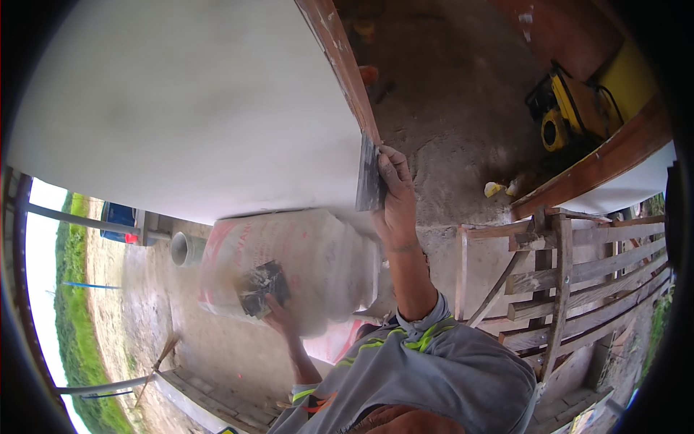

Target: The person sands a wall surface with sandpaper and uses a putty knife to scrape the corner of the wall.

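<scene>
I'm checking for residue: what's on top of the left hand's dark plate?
Pale smears mark the dark plate held by the left hand; its underside, and anything directly beneath, can't be seen.

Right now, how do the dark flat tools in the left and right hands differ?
The right-hand tool looks long and narrow; the left-hand tool looks squarer. The right-hand tool is at the wooden frame's lower end in view; the left-hand tool shows against pale sacks. Both are dark with pale smears.

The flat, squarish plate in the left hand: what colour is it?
The flat, squarish plate is blackish, with whitish smears; the head view shows it.
</scene>
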Tool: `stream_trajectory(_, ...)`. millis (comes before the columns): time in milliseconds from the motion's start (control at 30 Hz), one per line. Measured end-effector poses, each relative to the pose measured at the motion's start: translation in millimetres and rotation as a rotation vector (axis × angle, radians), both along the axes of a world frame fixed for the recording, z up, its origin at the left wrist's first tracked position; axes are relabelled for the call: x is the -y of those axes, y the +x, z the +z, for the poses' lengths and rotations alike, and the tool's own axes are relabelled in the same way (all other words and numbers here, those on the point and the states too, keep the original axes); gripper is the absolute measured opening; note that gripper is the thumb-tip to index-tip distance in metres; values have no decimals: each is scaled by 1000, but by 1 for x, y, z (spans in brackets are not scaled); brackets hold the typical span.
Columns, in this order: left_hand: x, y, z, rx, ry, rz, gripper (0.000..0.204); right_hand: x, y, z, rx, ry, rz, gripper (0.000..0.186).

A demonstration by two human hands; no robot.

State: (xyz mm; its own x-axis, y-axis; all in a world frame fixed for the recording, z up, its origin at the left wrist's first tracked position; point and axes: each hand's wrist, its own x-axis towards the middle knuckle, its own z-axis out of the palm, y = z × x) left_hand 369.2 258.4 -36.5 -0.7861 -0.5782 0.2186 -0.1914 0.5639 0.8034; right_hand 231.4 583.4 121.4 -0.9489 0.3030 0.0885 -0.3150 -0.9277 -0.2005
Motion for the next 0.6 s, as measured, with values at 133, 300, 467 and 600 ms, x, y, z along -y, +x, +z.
stream_trajectory(133, -7, 0, 8, -44, 148, 1, 48, -6, -4, 6, 8, 21, -19, 16)
stream_trajectory(300, -4, 1, -2, -33, 65, 69, 48, -3, 4, -5, 53, 43, -47, 15)
stream_trajectory(467, -21, 0, 23, 24, 40, -38, 51, -15, 10, 3, -70, 25, -53, 20)
stream_trajectory(600, -28, 0, 30, -53, 55, 98, 50, -41, 27, 24, 34, 154, -123, 31)
